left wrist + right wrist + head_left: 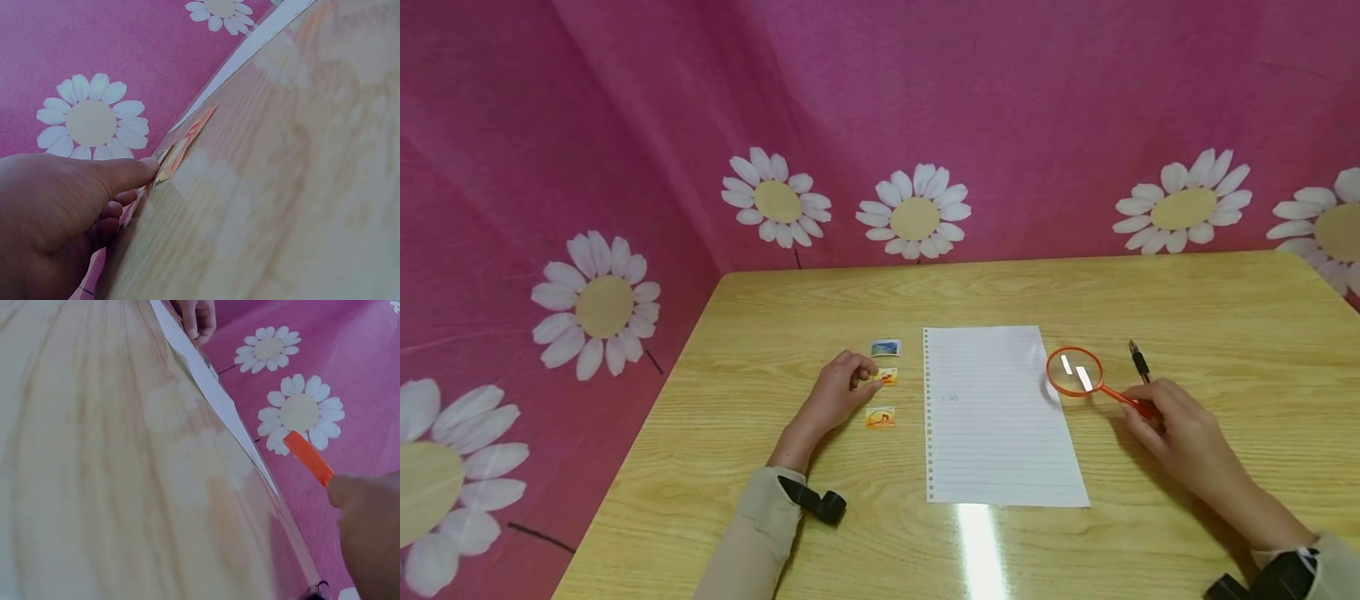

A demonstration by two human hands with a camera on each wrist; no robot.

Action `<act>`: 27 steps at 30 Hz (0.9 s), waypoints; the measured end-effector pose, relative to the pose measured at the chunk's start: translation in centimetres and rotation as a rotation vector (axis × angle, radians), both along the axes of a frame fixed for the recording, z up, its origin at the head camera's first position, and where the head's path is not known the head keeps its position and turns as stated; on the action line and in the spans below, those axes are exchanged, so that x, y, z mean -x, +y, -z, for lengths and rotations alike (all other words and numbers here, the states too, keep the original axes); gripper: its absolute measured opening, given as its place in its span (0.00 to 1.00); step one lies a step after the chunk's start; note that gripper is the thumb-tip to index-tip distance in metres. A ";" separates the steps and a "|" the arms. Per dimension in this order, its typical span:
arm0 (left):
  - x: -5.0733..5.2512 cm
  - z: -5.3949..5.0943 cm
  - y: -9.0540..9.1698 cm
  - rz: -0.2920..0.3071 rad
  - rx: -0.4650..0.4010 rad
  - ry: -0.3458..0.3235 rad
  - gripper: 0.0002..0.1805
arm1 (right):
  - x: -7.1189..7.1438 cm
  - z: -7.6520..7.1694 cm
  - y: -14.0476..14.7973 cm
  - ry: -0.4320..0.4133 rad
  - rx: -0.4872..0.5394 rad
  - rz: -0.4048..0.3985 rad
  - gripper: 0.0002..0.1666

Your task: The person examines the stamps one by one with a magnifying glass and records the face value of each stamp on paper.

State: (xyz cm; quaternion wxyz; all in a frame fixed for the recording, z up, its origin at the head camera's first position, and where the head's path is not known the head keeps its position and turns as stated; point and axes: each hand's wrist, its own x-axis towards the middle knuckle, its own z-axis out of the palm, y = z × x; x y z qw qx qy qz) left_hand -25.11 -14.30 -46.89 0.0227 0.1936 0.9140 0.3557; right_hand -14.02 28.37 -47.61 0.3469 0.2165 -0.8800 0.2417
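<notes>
While L hand [833, 392] half-curled (on card [889, 377]), R hand [1187, 437] round magnifier [1102, 386].

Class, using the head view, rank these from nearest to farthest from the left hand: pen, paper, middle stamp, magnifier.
1. Middle stamp, touching the left hand.
2. Paper, right of that stamp.
3. Magnifier, at the paper's right edge.
4. Pen, far right, by the right hand.

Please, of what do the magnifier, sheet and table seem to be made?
Magnifier: probably smooth plastic, given its even orange colour; its lens, clear glass or plastic, shows bright reflections.
Sheet: thin, matte-looking paper, with ruled lines and punched holes.
Table: wood or wood-look laminate, by its grain; the glossy top reflects light.
</notes>
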 end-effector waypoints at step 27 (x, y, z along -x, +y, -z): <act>0.0 0.0 0.0 -0.004 -0.004 0.008 0.09 | 0.0 -0.3 0.0 -0.108 -0.001 0.175 0.14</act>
